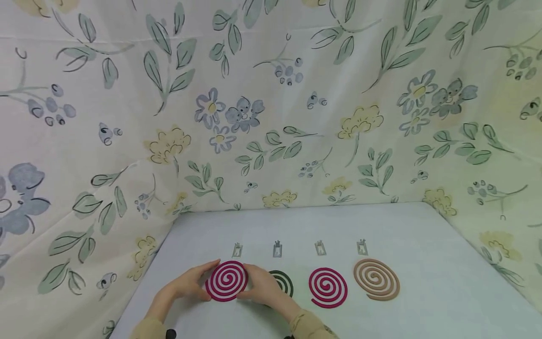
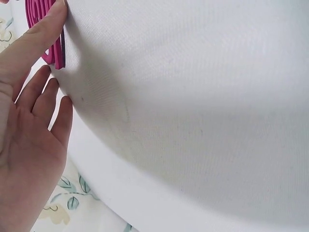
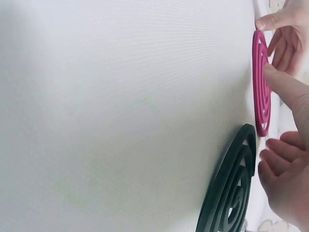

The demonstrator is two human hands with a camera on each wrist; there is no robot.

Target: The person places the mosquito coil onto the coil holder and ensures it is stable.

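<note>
Low down, left of the middle: pink coil (image 1: 227, 278) held on both sides

The left hand (image 1: 191, 282) and the right hand (image 1: 264, 285) each pinch one edge of it with thumb and fingers. A green coil (image 1: 290, 283) is partly hidden by the right hand. Farther right lie another pink coil (image 1: 326, 284) and a brown coil (image 1: 374, 277). Small metal stands (image 1: 277, 245) make a row above them on the white table (image 1: 444, 263).
</note>
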